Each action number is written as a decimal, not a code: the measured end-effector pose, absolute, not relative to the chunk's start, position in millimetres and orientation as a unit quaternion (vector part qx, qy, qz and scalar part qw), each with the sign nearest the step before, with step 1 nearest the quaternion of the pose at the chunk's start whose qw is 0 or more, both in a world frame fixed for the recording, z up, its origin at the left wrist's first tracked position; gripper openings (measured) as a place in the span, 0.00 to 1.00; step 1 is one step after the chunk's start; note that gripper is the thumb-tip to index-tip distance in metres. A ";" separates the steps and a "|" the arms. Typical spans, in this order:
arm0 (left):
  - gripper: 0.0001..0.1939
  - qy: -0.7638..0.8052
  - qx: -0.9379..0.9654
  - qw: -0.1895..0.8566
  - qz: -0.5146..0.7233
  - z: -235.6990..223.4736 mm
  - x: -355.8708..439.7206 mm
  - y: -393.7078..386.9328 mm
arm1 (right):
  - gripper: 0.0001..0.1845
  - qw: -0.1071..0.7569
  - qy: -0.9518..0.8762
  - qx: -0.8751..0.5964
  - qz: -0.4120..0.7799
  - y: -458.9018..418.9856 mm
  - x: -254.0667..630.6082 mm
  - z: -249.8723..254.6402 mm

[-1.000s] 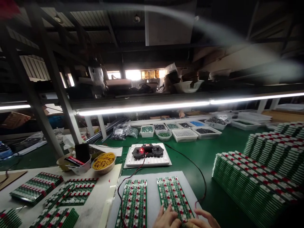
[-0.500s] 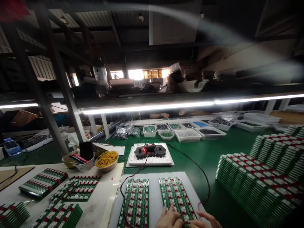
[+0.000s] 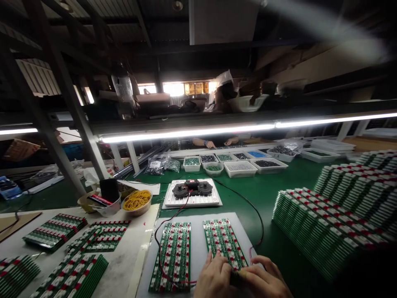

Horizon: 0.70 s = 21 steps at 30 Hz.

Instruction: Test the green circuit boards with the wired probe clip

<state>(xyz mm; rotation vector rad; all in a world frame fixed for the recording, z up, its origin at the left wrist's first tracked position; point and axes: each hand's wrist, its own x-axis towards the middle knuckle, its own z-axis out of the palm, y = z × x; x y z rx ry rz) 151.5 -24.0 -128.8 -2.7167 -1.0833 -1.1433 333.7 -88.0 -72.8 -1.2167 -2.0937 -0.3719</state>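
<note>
My left hand (image 3: 214, 275) lies over the lower left part of the right circuit board panel (image 3: 225, 240), a green sheet with rows of white and red parts. Its fingers are bent, and a red wire (image 3: 192, 282) runs in under them. My right hand (image 3: 265, 279) is at the panel's lower right corner, fingers drawn together, with a thin pink and dark wire (image 3: 250, 250) passing behind them. What either hand grips is hidden. A second circuit board panel (image 3: 173, 252) lies flat to the left. Both panels rest on a white sheet (image 3: 197, 231).
Behind stands a black device (image 3: 192, 189) with cables on a white foam tray (image 3: 192, 200). Tall stacks of boards (image 3: 316, 223) rise at right; more boards (image 3: 68, 277) lie left. Bins of parts (image 3: 240, 168) line the back; a rubber band bowl (image 3: 136, 203) sits left. Another person's hands (image 3: 211, 143) show beyond.
The view has tilted down slightly, so the scene sits higher and more of both hands shows. My hands stay at the right panel's lower end, closer together.
</note>
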 end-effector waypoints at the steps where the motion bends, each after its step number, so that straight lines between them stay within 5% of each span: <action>1: 0.15 -0.347 -0.865 -0.013 -0.362 -116.7 147.7 -24.0 | 0.09 0.334 -0.809 -0.463 -0.139 -85.4 335.5 -71.0; 9: 0.16 -0.388 -0.849 -0.127 -0.335 -58.7 130.6 -18.5 | 0.09 0.305 -0.813 -0.486 -0.101 -71.1 329.6 -49.6; 21: 0.13 -0.350 -0.873 -0.017 -0.340 -78.4 130.7 -11.9 | 0.10 0.296 -0.819 -0.475 -0.128 -66.5 341.6 -80.7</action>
